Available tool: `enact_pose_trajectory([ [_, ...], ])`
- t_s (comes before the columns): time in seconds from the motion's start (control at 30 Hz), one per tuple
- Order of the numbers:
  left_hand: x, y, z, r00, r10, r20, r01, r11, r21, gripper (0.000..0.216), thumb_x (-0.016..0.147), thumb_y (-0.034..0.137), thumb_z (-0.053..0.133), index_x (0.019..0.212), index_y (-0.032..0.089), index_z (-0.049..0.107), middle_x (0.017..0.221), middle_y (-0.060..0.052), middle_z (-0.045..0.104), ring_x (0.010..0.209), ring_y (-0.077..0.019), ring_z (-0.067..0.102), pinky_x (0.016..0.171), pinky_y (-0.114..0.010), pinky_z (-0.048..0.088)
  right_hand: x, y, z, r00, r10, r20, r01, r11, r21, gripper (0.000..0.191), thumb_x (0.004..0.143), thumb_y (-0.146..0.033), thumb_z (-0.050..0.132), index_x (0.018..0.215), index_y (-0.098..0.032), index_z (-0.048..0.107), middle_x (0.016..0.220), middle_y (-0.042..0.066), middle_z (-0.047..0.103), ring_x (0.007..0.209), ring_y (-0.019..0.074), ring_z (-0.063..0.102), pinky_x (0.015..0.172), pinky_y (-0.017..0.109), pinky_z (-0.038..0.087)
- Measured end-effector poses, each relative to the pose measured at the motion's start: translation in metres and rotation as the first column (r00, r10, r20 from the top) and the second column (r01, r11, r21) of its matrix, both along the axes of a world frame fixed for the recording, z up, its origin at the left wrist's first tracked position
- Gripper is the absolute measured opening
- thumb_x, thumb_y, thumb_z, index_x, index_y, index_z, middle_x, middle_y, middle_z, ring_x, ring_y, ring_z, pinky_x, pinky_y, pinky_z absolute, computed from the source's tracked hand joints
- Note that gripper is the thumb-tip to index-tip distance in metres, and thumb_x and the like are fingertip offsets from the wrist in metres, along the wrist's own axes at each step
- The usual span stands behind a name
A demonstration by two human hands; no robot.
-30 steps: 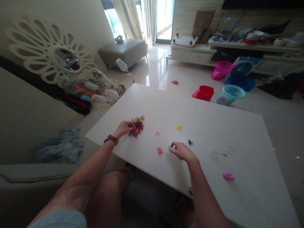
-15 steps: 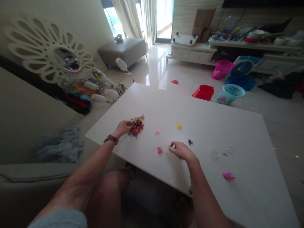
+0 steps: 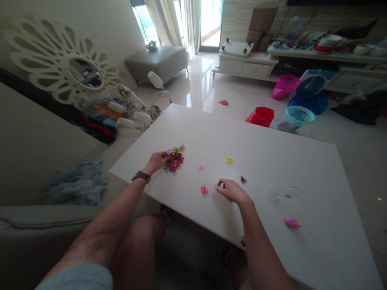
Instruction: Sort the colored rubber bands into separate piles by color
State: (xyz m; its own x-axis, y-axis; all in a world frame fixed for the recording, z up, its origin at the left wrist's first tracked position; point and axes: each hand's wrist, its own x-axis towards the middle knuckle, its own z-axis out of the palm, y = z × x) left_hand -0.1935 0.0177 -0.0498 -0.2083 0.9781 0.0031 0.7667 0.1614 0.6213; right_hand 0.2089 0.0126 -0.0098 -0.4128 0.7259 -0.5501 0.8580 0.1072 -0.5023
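Observation:
On the left part of the white table point(image 3: 260, 157) lies a heap of small multicoloured loops point(image 3: 175, 161), perhaps rubber bands or clips. My left hand point(image 3: 157, 161) is at the heap's left edge, its fingertips pinched together; anything between them is too small to make out. My right hand point(image 3: 231, 190) hovers over the table's middle, fingers loosely curled, thumb and index finger slightly apart, with nothing visible in them. Around it lie small groups of red loops point(image 3: 204, 190), pink loops point(image 3: 201, 167), yellow loops point(image 3: 229, 160) and black loops point(image 3: 243, 179).
A clear plastic container point(image 3: 286, 193) lies on the table's right side, near a purple-pink object point(image 3: 292, 223). Beyond the far edge stand a red bin point(image 3: 261, 117) and a light blue basket point(image 3: 294, 119). A lamp with white shades point(image 3: 142, 117) is beyond the left edge.
The view has shifted very slightly. My left hand stays at the heap and my right hand keeps nearly the same place; the small groups look unchanged.

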Motion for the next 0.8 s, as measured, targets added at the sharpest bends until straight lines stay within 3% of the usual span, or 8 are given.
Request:
enact_pose_trajectory([
  [0.1, -0.004, 0.000, -0.001, 0.999, 0.044, 0.027, -0.044, 0.999, -0.002, 0.023, 0.076, 0.037, 0.067, 0.084, 0.018, 0.076, 0.078, -0.006, 0.077, 0.071, -0.0182, 0.065, 0.068, -0.027, 0.046, 0.000, 0.000, -0.002, 1.000, 0.001, 0.000, -0.001, 1.000, -0.004, 0.025, 0.091, -0.032, 0.061, 0.109, -0.019, 0.072, 0.098, 0.008, 0.075, 0.083, 0.0178, 0.067, 0.074, 0.026, 0.044],
  [0.27, -0.001, -0.005, -0.009, 0.999, -0.042, -0.023, 0.039, 0.995, -0.091, 0.017, 0.072, 0.031, 0.069, 0.080, 0.018, 0.077, 0.073, -0.005, 0.073, 0.067, -0.0181, 0.062, 0.064, -0.027, 0.045, -0.002, 0.001, -0.004, 1.000, 0.022, -0.002, -0.022, 1.000, 0.017, 0.026, 0.090, -0.032, 0.060, 0.109, -0.019, 0.072, 0.096, 0.008, 0.075, 0.085, 0.0183, 0.067, 0.076, 0.026, 0.044],
  [0.47, 0.005, -0.009, -0.014, 0.991, -0.101, -0.084, 0.097, 0.994, -0.048, 0.011, 0.071, 0.025, 0.064, 0.074, 0.019, 0.073, 0.077, -0.004, 0.066, 0.065, -0.0167, 0.057, 0.065, -0.028, 0.043, -0.004, 0.000, -0.003, 1.000, 0.009, -0.013, -0.009, 1.000, 0.012, 0.025, 0.091, -0.032, 0.060, 0.108, -0.019, 0.072, 0.098, 0.008, 0.074, 0.086, 0.0185, 0.066, 0.076, 0.026, 0.044],
  [0.8, 0.001, -0.007, -0.014, 0.994, -0.079, -0.078, 0.075, 0.996, -0.048, 0.008, 0.074, 0.024, 0.061, 0.070, 0.020, 0.066, 0.075, -0.003, 0.063, 0.065, -0.0168, 0.057, 0.067, -0.029, 0.044, -0.005, 0.001, -0.002, 1.000, 0.014, -0.008, -0.014, 1.000, 0.005, 0.025, 0.092, -0.033, 0.061, 0.109, -0.019, 0.073, 0.097, 0.008, 0.075, 0.084, 0.0181, 0.067, 0.075, 0.026, 0.044],
])
